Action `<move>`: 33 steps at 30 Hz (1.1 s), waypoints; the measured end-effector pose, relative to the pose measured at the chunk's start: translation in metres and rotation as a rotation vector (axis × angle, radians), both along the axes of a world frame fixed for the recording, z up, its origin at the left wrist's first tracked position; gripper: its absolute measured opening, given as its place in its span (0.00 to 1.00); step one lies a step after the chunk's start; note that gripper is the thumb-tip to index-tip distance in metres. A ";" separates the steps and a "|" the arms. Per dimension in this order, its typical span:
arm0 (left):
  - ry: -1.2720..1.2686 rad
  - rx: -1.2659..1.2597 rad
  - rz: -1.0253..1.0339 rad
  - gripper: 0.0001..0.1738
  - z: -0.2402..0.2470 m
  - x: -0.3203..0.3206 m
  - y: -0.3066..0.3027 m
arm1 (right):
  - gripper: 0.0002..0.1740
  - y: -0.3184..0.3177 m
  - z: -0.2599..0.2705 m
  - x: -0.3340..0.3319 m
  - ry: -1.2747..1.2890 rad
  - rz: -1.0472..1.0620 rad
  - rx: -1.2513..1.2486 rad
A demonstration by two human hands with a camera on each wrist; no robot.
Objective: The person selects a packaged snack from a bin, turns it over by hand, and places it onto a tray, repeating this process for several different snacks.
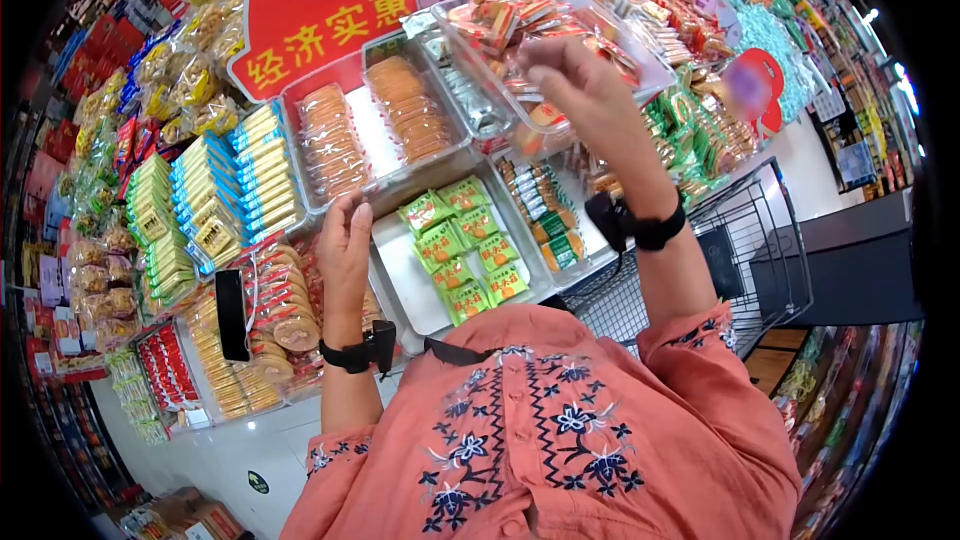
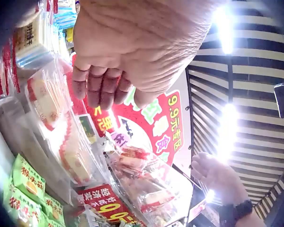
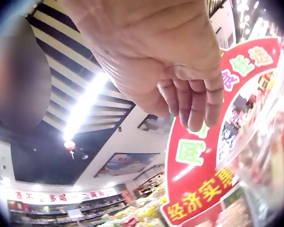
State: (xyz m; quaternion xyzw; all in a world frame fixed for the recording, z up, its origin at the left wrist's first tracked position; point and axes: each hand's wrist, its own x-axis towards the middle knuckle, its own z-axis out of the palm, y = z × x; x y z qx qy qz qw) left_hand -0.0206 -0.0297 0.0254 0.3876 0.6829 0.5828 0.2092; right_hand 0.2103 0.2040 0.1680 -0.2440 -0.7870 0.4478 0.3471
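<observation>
My left hand (image 1: 345,250) is at the near left corner of a metal tray (image 1: 398,255) that holds green snack packets (image 1: 465,245). Its fingers point away from me, bent loosely in the left wrist view, with nothing in them. Over a clear plastic bin (image 1: 652,73) of red-wrapped snacks (image 1: 500,20), my right hand (image 1: 590,95) is raised. The fingers of this hand (image 3: 180,80) hang loosely curled and hold nothing in the right wrist view. Behind the left hand stands a tray (image 1: 368,135) with two rows of wrapped brown biscuits (image 1: 335,145).
Blue and green snack packs (image 1: 210,200) fill the left side, with round biscuits (image 1: 285,300) nearer. A dark phone-like slab (image 1: 232,315) stands there. A large red sign (image 1: 330,15) rises behind the trays. A wire shopping cart (image 1: 775,240) is at the right.
</observation>
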 end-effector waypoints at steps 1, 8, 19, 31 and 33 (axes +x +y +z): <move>-0.001 -0.008 -0.014 0.17 -0.006 0.003 0.000 | 0.15 0.012 -0.003 0.004 0.016 -0.041 0.046; -0.054 -0.049 -0.185 0.18 -0.001 0.036 0.005 | 0.16 0.069 -0.025 0.011 -0.514 -0.111 0.370; 0.017 -0.152 -0.231 0.18 -0.015 0.040 -0.001 | 0.15 0.093 -0.047 -0.013 -0.900 -0.105 0.679; -0.022 -0.148 -0.228 0.17 0.000 0.034 -0.004 | 0.14 0.096 -0.028 0.016 -0.334 -0.284 0.440; -0.046 -0.119 -0.225 0.17 0.001 0.033 0.001 | 0.15 0.088 -0.017 0.019 -0.147 -0.314 0.262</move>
